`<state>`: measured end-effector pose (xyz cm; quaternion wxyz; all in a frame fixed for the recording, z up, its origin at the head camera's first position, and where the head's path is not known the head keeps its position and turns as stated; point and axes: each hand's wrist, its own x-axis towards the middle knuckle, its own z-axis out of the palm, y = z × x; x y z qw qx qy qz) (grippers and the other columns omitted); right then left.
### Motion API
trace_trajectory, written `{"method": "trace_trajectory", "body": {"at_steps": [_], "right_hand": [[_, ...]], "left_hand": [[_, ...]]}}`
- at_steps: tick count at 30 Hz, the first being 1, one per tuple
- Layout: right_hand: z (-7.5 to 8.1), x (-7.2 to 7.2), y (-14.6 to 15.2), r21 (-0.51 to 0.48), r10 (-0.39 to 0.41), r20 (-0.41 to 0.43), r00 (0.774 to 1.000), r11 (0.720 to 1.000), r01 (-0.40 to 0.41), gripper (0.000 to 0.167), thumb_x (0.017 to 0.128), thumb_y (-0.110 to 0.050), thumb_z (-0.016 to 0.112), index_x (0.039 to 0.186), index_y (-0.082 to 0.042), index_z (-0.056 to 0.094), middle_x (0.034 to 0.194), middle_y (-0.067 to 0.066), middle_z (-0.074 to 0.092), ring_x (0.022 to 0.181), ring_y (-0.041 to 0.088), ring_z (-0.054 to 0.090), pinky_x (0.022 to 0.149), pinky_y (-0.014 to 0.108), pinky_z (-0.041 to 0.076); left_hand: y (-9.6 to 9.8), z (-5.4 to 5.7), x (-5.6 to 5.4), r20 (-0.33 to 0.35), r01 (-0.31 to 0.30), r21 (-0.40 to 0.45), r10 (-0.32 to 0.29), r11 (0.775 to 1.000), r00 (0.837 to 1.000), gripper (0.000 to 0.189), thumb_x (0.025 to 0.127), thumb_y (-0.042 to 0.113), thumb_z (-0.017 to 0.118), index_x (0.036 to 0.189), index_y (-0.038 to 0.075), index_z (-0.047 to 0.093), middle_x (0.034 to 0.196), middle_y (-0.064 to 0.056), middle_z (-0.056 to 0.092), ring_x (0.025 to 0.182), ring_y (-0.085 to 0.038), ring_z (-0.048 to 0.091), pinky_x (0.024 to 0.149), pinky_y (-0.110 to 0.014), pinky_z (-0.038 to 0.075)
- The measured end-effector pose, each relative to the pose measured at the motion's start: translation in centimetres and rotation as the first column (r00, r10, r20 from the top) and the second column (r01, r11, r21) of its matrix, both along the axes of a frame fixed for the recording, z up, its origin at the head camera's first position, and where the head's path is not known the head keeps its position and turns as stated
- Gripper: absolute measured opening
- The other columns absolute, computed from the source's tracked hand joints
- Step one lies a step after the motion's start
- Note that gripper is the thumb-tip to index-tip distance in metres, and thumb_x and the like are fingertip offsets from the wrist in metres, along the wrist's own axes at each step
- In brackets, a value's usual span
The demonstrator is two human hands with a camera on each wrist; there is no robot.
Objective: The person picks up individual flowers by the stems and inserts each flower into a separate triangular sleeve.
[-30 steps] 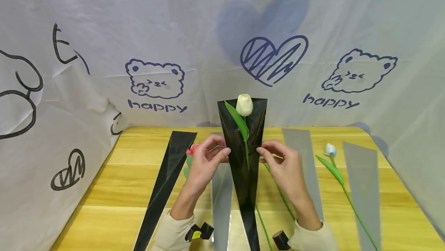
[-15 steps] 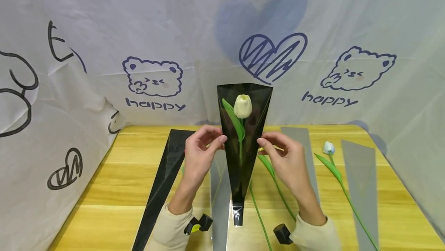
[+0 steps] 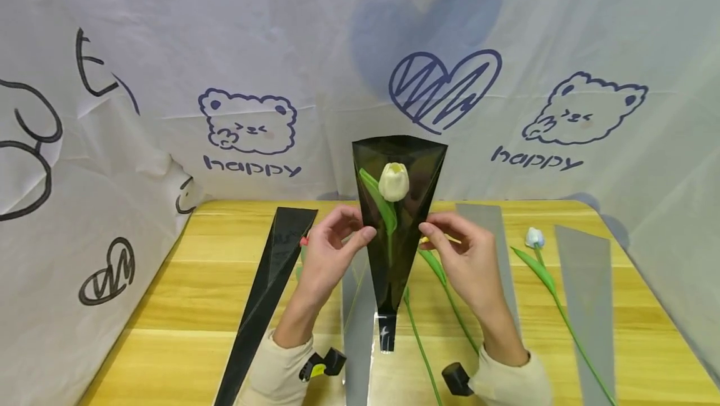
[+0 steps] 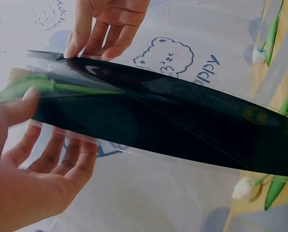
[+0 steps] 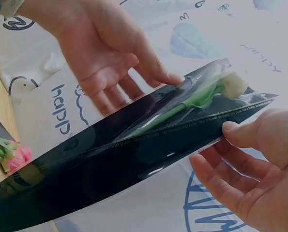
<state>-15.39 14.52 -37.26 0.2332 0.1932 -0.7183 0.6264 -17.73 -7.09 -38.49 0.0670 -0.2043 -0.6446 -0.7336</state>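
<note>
A white tulip (image 3: 394,182) with a green leaf sits inside a tapered black flower sleeve (image 3: 402,268), its bloom below the sleeve's top rim. The sleeve stands upright above the table, its narrow shiny tip pointing down. My left hand (image 3: 332,256) pinches the left edge between thumb and fingers. At the opposite edge, my right hand (image 3: 464,262) does the same at about equal height. From the right wrist, small printed lettering shows along the sleeve (image 5: 134,150), and the right thumb lies on its near edge.
Another black sleeve (image 3: 264,287) lies at left, beside a pink-red flower (image 5: 19,157) partly hidden by my left hand. Grey sleeves (image 3: 587,293) and a bluish-white tulip (image 3: 534,238) lie at right. More green stems (image 3: 419,337) cross the wooden table (image 3: 169,306). A printed cloth (image 3: 337,50) hangs behind.
The sleeve has risen and tilted, bringing its bottom tip into view, and its mouth looks wider. The tulip's bloom, formerly at the top rim, now sits lower inside. Both hands keep pinching the edges.
</note>
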Motion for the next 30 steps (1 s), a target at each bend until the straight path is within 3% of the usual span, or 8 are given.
{"method": "trace_trajectory", "body": {"at_steps": [4,6,11,17,21,25,28,30], "right_hand": [[-0.3,-0.1,0.1,-0.012,-0.009,-0.008,1.0,1.0,0.009,0.007,0.094,0.01,0.067,0.099,0.009,0.072,0.094,0.017,0.07,0.083,0.014,0.073,0.066,0.034,0.06],[-0.4,-0.1,0.1,-0.017,-0.018,-0.014,1.0,1.0,0.018,0.008,0.094,0.01,0.067,0.1,0.009,0.072,0.094,0.018,0.07,0.083,0.013,0.073,0.066,0.035,0.06],[-0.5,-0.2,0.2,-0.033,-0.023,0.002,1.0,0.999,0.023,0.009,0.094,0.011,0.067,0.101,0.009,0.073,0.095,0.019,0.07,0.086,0.014,0.073,0.066,0.034,0.06],[-0.4,-0.5,0.4,-0.068,0.028,0.008,1.0,0.997,-0.027,0.014,0.096,0.009,0.065,0.108,0.009,0.072,0.098,0.023,0.071,0.088,0.019,0.072,0.068,0.034,0.06],[-0.8,-0.9,0.9,-0.094,0.052,0.019,0.998,0.994,-0.05,0.015,0.099,0.006,0.062,0.111,0.008,0.071,0.098,0.025,0.071,0.089,0.022,0.072,0.069,0.035,0.06],[-1.7,-1.4,0.8,-0.066,0.05,0.102,0.994,0.997,-0.043,0.016,0.1,0.002,0.064,0.113,0.005,0.071,0.1,0.022,0.072,0.088,0.024,0.072,0.07,0.036,0.06],[-2.4,-1.7,0.1,-0.015,0.063,0.192,0.979,0.998,-0.061,0.016,0.1,-0.003,0.066,0.114,0.002,0.071,0.104,0.019,0.072,0.088,0.024,0.072,0.071,0.036,0.061],[-2.8,-1.8,-0.7,0.018,0.07,0.255,0.964,0.997,-0.077,0.017,0.099,-0.004,0.068,0.115,0.0,0.071,0.105,0.019,0.072,0.087,0.024,0.072,0.071,0.036,0.061]], "left_hand": [[0.3,-0.9,0.0,0.018,0.116,-0.077,-0.115,0.99,0.993,0.042,0.088,-0.008,0.076,0.125,-0.002,0.058,0.118,-0.014,0.065,0.107,-0.024,0.066,0.092,-0.037,0.056],[0.7,-1.3,-0.1,0.019,0.138,-0.113,-0.137,0.984,0.99,0.053,0.086,-0.008,0.078,0.133,0.0,0.056,0.12,-0.016,0.067,0.107,-0.026,0.068,0.092,-0.038,0.056],[1.5,-1.9,-0.3,0.009,0.093,-0.133,-0.092,0.987,0.996,0.064,0.087,-0.007,0.077,0.146,0.004,0.053,0.123,-0.019,0.068,0.108,-0.029,0.07,0.09,-0.039,0.057],[0.7,-1.7,-0.1,0.045,0.029,-0.119,-0.024,0.992,0.999,0.058,0.088,-0.005,0.077,0.143,0.003,0.057,0.123,-0.019,0.068,0.109,-0.026,0.069,0.091,-0.037,0.056],[-2.1,-0.4,0.1,0.113,0.003,-0.079,0.006,0.997,0.994,0.057,0.089,-0.007,0.075,0.142,0.001,0.056,0.124,-0.017,0.068,0.107,-0.024,0.069,0.089,-0.036,0.057],[-6.8,0.7,-0.1,0.188,-0.065,-0.042,0.072,0.997,0.979,0.059,0.09,-0.011,0.071,0.145,-0.002,0.051,0.122,-0.007,0.071,0.105,-0.019,0.07,0.086,-0.032,0.057],[-10.9,0.7,-0.3,0.25,-0.105,-0.001,0.102,0.994,0.963,0.057,0.092,-0.012,0.068,0.145,-0.003,0.05,0.118,-0.001,0.072,0.101,-0.015,0.071,0.083,-0.03,0.058],[-13.7,0.3,-0.4,0.307,-0.11,0.051,0.089,0.993,0.947,0.05,0.094,-0.011,0.066,0.142,0.002,0.055,0.116,-0.001,0.073,0.098,-0.014,0.072,0.081,-0.029,0.058]]}}
